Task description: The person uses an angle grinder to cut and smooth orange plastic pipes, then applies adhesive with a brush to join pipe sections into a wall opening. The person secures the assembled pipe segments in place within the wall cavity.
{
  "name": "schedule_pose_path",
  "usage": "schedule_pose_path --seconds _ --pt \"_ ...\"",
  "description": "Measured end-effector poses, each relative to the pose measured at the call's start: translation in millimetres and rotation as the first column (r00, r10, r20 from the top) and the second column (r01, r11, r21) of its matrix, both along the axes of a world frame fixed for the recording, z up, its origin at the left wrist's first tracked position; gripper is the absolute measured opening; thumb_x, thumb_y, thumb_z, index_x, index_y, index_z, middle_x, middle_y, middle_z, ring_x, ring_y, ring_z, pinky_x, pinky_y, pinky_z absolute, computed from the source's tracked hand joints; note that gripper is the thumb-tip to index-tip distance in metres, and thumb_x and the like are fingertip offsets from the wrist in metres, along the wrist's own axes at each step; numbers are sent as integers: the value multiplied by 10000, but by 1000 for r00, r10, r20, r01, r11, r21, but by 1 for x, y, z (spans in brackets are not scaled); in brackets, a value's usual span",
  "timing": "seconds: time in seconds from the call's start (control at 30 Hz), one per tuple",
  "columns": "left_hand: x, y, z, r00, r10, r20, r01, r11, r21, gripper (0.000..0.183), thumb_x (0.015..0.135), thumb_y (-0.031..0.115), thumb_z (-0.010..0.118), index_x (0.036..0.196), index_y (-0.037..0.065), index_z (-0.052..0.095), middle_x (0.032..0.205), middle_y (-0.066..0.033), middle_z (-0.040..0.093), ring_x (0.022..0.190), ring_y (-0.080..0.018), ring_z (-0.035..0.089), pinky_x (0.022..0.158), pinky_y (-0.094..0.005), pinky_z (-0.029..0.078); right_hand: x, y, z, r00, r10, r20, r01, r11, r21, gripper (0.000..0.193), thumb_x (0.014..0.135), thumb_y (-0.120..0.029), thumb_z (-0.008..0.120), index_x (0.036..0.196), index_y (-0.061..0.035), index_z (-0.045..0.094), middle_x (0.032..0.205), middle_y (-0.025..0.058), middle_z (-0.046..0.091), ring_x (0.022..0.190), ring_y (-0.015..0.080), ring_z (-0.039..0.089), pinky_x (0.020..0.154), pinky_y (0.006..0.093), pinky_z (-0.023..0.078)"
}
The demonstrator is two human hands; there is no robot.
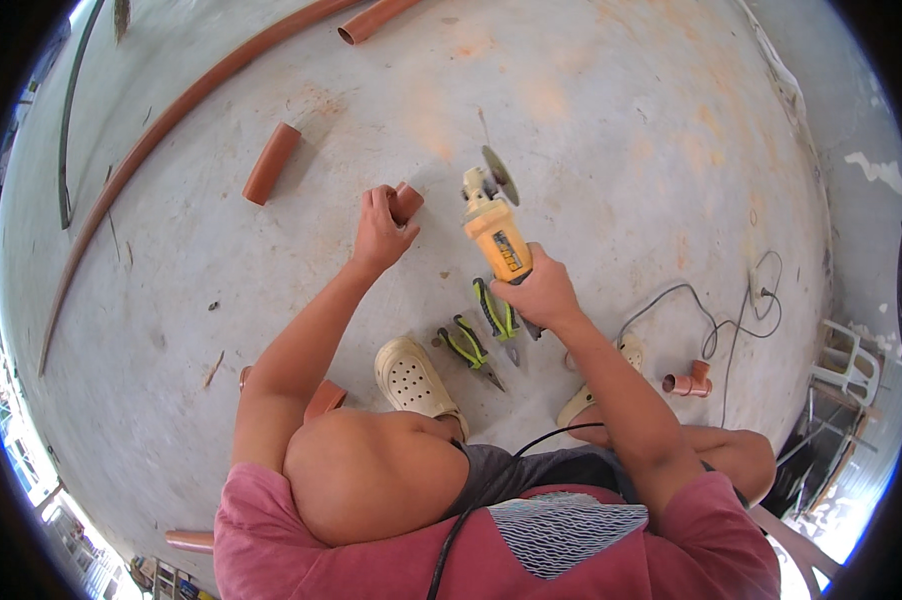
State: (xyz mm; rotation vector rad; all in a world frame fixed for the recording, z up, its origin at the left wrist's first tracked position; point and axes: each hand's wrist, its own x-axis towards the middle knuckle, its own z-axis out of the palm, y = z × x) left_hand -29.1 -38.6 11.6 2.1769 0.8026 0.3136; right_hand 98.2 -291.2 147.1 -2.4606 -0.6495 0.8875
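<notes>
My left hand (381, 232) is closed round a short orange-brown pipe piece (407, 203), whose end sticks out past the fingers. To its right, my right hand (541, 290) grips the body of a yellow angle grinder (499, 240), pointing away from me. The grinder's cutting disc (501, 175) stands on edge, apart from the pipe piece. Between my arms, two pairs of pliers with green-and-black handles lie on the floor: one pair (498, 315) below the grinder and another pair (468, 350) nearer my shoe.
A cut pipe (271, 164) lies left of my left hand, beyond it a long curved pipe (171, 118). Another pipe (371, 20) is at the far edge. A tee fitting (689, 380) and a looping black cord (711, 318) lie at right. A white chair (851, 368) stands by the wall.
</notes>
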Motion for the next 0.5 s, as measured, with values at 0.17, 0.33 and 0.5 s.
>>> schedule_pose_path --seconds 0.17,0.33,0.5 --pt "-6 -2 -1 982 -31 187 25 999 37 659 738 119 857 1280 12 498 1208 -196 548 1053 -357 607 934 -424 537 -17 13 -3 993 87 -82 -92 994 -64 613 706 -410 813 1096 12 602 950 260 739 921 437 727 812 495 580" --pt "-5 -3 9 970 -88 227 74 995 70 694 721 85 874 1309 29 510 1225 -182 596 1115 -360 621 959 -418 535 -27 20 -2 986 93 -140 -103 993 -59 589 689 -403 822 1046 12 605 902 253 728 871 426 724 786 474 575" --pt "-2 0 12 965 -105 242 92 994 64 724 688 33 877 1315 36 515 1248 -183 596 1134 -360 623 966 -414 534 -27 21 2 981 141 -132 -152 985 -83 618 698 -416 817 1079 17 594 933 260 730 903 437 721 811 485 580"
